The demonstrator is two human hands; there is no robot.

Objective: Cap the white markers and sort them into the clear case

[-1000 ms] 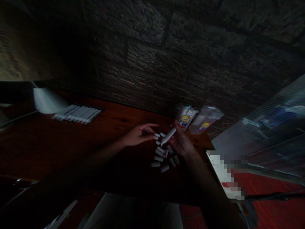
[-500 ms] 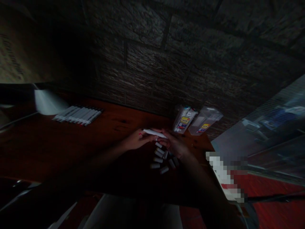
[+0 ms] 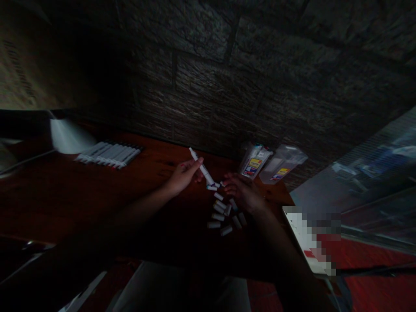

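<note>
My left hand [image 3: 186,175] grips a white marker [image 3: 204,170] between thumb and fingers. The marker is tilted, with its narrower end pointing up towards the wall and its lower end close above the loose caps. To its right, my right hand [image 3: 241,190] has its fingers bent, with a small white cap [image 3: 222,183] at the fingertips, partly hidden. Several white marker caps [image 3: 219,206] lie scattered on the wooden table just below both hands. A row of white markers [image 3: 108,154] lies side by side at the left back.
Two clear plastic cases [image 3: 255,162] with yellow labels stand by the stone wall [image 3: 208,86]. A lamp with a pale base [image 3: 68,136] is at the left. Along the table's right edge sits a white, partly pixelated object [image 3: 300,234]. The scene is dark.
My hands have drawn apart. The marker, earlier nearly level between both hands, is now tilted up in my left hand alone. My right hand has moved slightly right, off the marker.
</note>
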